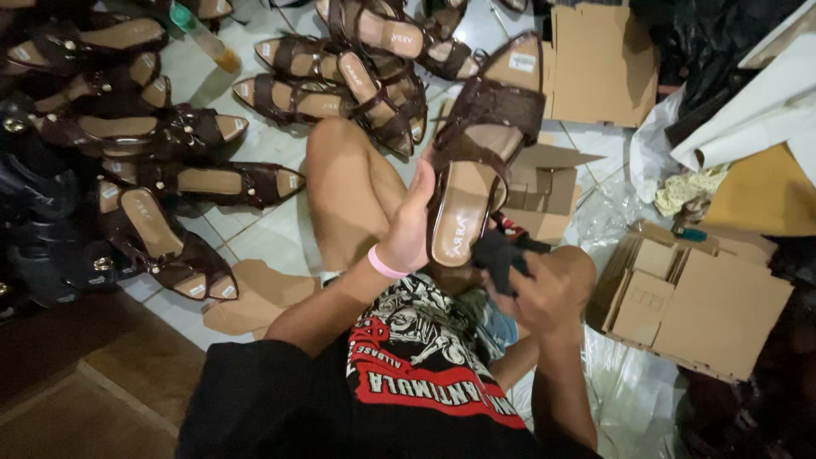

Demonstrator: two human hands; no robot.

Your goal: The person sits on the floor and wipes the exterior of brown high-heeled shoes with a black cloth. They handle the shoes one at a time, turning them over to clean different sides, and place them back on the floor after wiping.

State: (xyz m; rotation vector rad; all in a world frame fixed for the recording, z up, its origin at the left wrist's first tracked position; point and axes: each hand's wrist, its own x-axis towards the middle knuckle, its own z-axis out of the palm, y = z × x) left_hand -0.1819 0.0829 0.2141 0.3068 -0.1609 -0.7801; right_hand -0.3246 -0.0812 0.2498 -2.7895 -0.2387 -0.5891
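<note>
Up close: one brown sandal held for a wipe

Nearest, the right hand (544,285) is clenched around a dark cloth or sponge (500,255), pressed close under the heel end of a brown sandal (476,161). Just left of it, the left hand (410,225), a pink band at the wrist, grips the sandal's side with fingers curled round the edge, holding it up with the tan insole facing the camera and the toe pointing away. Held so, heel and sole edge seem turned toward the cloth hand, as if for rubbing or cleaning.

Beyond the left hand a bare knee rises, and past it, up and to the left, many matching brown sandals (170,183) lie in loose rows on a pale tiled floor (255,229), as if sorted. A plastic bottle (202,34) lies among them.

To the right of the cloth hand sit flat cardboard box blanks (714,306) on clear plastic sheeting; behind the sandal more cardboard (599,64), with bags farther off. The room is dim and crowded.
</note>
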